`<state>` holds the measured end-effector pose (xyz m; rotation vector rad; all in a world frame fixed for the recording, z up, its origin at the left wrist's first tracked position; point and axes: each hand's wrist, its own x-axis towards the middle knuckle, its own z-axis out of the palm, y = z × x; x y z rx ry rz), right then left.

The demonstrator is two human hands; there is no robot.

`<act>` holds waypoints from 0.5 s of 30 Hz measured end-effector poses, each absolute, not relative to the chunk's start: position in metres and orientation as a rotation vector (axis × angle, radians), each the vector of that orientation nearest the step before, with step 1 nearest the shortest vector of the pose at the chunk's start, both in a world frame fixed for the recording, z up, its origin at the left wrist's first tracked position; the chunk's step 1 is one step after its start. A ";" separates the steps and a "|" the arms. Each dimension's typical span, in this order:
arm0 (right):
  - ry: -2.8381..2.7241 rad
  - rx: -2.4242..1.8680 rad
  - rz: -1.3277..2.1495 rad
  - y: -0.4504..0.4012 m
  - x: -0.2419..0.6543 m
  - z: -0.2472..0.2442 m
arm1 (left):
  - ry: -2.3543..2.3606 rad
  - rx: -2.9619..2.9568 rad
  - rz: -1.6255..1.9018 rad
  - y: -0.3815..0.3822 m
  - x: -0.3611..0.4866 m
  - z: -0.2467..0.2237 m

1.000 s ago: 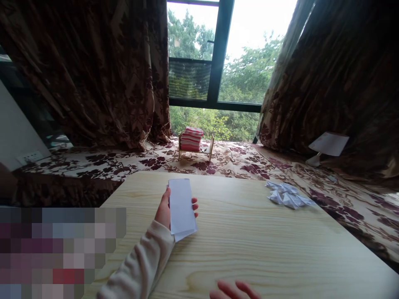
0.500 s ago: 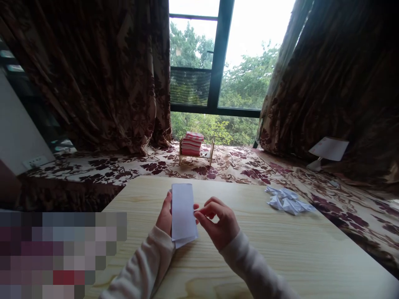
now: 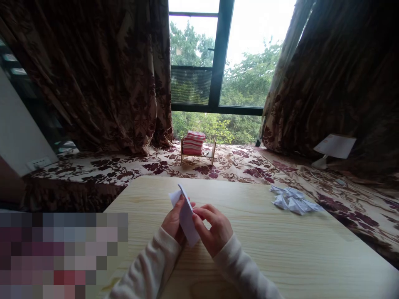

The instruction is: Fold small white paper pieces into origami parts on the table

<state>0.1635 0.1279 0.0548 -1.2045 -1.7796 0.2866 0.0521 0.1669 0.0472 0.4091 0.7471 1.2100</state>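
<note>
A folded sheet of white paper [image 3: 188,220] is held up over the wooden table [image 3: 280,249], tilted so that its layers spread apart at the top. My left hand [image 3: 173,218] is closed around its left side, with the thumb on the near face and some fingers behind. At the right edge, my right hand [image 3: 215,226] pinches the paper between thumb and fingers. The fingertips behind the sheet are partly hidden.
Several folded white paper pieces [image 3: 294,200] lie heaped at the table's far right. Beyond the table, a small rack [image 3: 213,151] with folded red-and-white cloths [image 3: 193,143] stands on the flowered cover, and a white lamp [image 3: 335,146] is farther right.
The paper has turned from facing me flat to a slanted, edge-on pose, its layers parting at the top. My right hand has moved in slightly and now grips its edge.
</note>
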 end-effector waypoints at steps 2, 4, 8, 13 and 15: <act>-1.779 -1.215 0.297 0.129 0.166 0.054 | 0.768 0.438 1.238 0.166 0.053 0.047; -1.773 -1.222 0.295 0.131 0.168 0.053 | 0.778 0.470 1.248 0.165 0.053 0.046; -1.753 -1.186 0.272 0.132 0.171 0.054 | 0.776 0.522 1.250 0.164 0.053 0.045; -1.666 -1.132 0.354 0.134 0.172 0.055 | 0.793 0.558 1.271 0.166 0.053 0.041; -1.549 -1.107 0.537 0.136 0.170 0.052 | 0.810 0.579 1.261 0.166 0.054 0.040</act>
